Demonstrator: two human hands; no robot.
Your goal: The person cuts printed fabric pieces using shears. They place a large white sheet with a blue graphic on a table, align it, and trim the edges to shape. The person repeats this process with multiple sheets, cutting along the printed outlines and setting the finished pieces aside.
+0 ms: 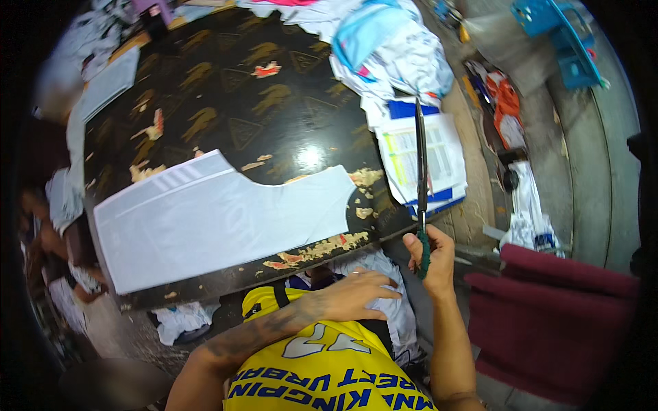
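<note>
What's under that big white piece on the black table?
The black tabletop, with chipped patches showing near the edges of the white piece. Whatever its middle covers can't be seen.

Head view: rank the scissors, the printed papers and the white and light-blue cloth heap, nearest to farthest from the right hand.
1. Scissors: held in the right hand.
2. Printed papers: just beyond that hand, partly behind the blades in this view.
3. Cloth heap: past the papers, near the picture's top, right of centre.
</note>
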